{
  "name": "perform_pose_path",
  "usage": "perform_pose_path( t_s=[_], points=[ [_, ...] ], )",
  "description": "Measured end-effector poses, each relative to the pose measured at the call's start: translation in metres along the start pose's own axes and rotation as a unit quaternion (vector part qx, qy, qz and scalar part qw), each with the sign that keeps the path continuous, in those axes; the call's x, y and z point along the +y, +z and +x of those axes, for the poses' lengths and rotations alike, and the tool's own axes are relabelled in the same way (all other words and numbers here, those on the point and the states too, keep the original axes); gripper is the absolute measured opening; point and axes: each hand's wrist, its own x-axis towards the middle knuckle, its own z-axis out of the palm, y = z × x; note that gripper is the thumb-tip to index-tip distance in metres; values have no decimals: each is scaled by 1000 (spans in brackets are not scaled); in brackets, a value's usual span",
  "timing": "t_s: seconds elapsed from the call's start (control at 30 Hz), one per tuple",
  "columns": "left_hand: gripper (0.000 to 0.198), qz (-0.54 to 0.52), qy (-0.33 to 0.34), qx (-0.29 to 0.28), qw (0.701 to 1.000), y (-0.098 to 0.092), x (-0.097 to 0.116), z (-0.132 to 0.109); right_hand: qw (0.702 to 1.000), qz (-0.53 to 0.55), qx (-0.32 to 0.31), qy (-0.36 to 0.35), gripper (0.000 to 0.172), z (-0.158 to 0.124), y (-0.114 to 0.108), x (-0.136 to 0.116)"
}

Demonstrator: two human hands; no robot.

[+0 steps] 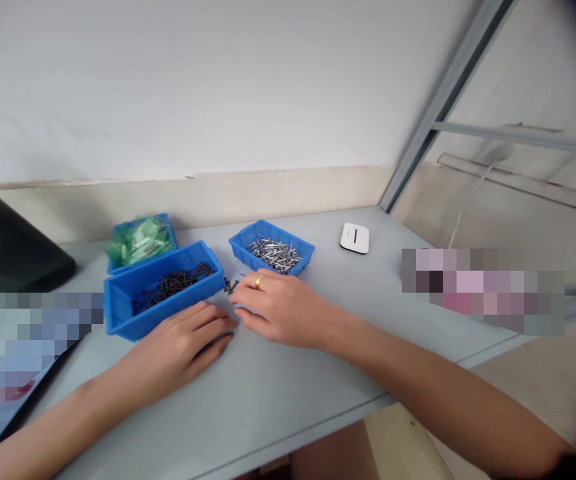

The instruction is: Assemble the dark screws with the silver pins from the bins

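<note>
Low on the grey table, my left hand (191, 339) rests with its fingers stretched out, beside a long blue bin (118, 313) holding black screws (178, 287). My right hand (281, 308), with a gold ring on one finger, reaches in from the right with its fingers bent and the thumb apart. Its fingertips are at a few loose black screws (230, 287) lying between the bins; whether they touch is hard to see. Behind this hand stands a second blue bin (307, 250), filled with silver nail-like pins (275, 253). The fingertips of both hands nearly meet.
A third blue bin (169, 230) with green plastic packets (143, 240) stands behind the long one. Farther right lies a small white square device (355, 238). A dark object (13, 240) stands at left. The wall and a metal frame (448, 87) border the table (248, 400).
</note>
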Motion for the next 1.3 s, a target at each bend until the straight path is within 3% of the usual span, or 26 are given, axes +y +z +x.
perform_pose_path(
  t_s=[0.17,0.3,0.5,0.6,0.83,0.93,1.0,1.1,1.3],
  points=[
    [27,6,-2,0,1000,0,0,0,998,-56,14,3,26,5,-10,4],
    [26,9,-3,10,1000,0,-1,2,994,-88,-9,57,24,16,-23,8],
    [27,20,6,47,999,4,-10,-1,998,-26,-60,2,24,80,-22,-11],
    [28,34,-10,53,998,3,-12,-2,997,-16,-80,-8,24,98,-17,-16],
    [29,27,5,43,999,0,-5,3,995,-79,-58,11,18,54,4,2],
    [29,37,7,37,999,-1,-5,3,993,-119,18,15,33,41,3,5],
    [29,42,7,29,999,-2,-7,2,991,-119,48,34,28,36,1,5],
    [29,42,0,15,999,-4,-7,1,992,-103,8,73,17,30,2,6],
    [32,63,-5,-18,998,-13,-1,2,990,-108,-65,70,19,20,21,0]
  ],
)
